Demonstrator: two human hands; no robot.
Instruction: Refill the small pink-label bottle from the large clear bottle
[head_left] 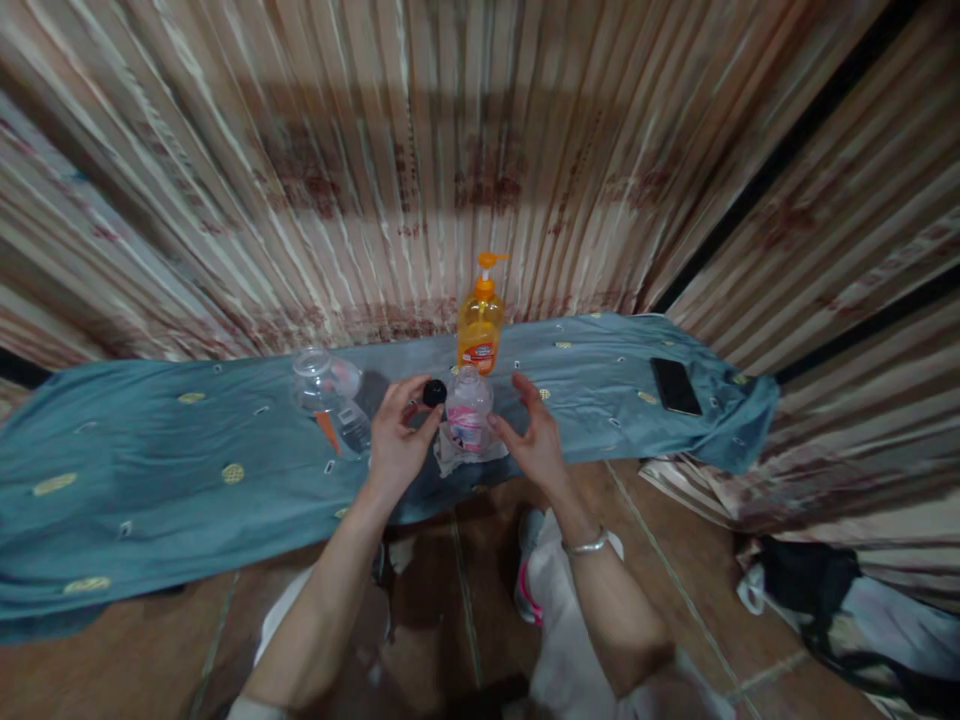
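Note:
My left hand (397, 432) pinches a small black cap (433, 392) between thumb and fingers, just left of a small clear bottle (469, 408) with a pink label. The bottle stands upright on a crumpled white cloth (450, 458) on the teal fabric-covered surface (172, 470). My right hand (534, 436) hovers open just right of the bottle, fingers spread; whether it touches the bottle is unclear. An orange pump bottle (480, 325) stands right behind the small bottle.
A clear jar (322, 385) lies to the left beside an orange item (328, 430). A black phone (675, 385) rests at the right end. Striped curtains hang behind. A dark bag (817, 590) lies on the tiled floor at the right.

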